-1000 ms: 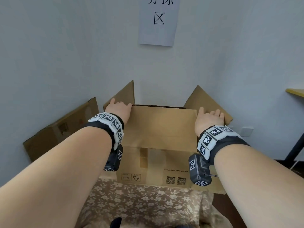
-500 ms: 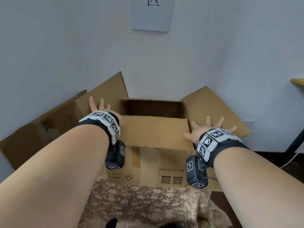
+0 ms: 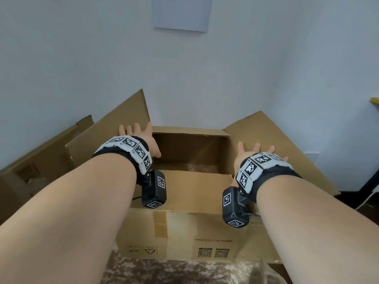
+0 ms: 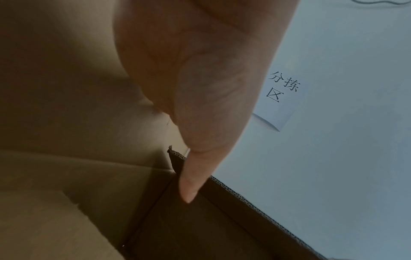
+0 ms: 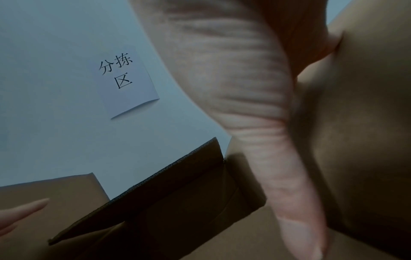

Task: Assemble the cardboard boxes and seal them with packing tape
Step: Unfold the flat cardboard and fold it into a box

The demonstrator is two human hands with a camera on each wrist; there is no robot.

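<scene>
A brown cardboard box (image 3: 180, 228) stands open-topped in front of me on a flower-patterned cloth. Its left side flap (image 3: 114, 130) and right side flap (image 3: 272, 148) are spread outward. My left hand (image 3: 141, 138) lies flat with straight fingers on the left flap. My right hand (image 3: 254, 154) presses flat, fingers spread, on the right flap. The near flap (image 3: 184, 189) is folded inward over the opening; the far flap (image 3: 190, 130) stands at the back. In the left wrist view my thumb (image 4: 195, 158) points at the box's inner corner. No tape is visible.
A flattened cardboard box (image 3: 37, 165) leans against the left wall. A white paper sign (image 3: 182, 13) hangs on the wall behind the box. The patterned cloth (image 3: 174, 271) covers the surface below. A yellow table edge (image 3: 375, 100) shows at far right.
Both hands have pushed the side flaps outward and down from nearly upright to spread wide. The box's inside now shows.
</scene>
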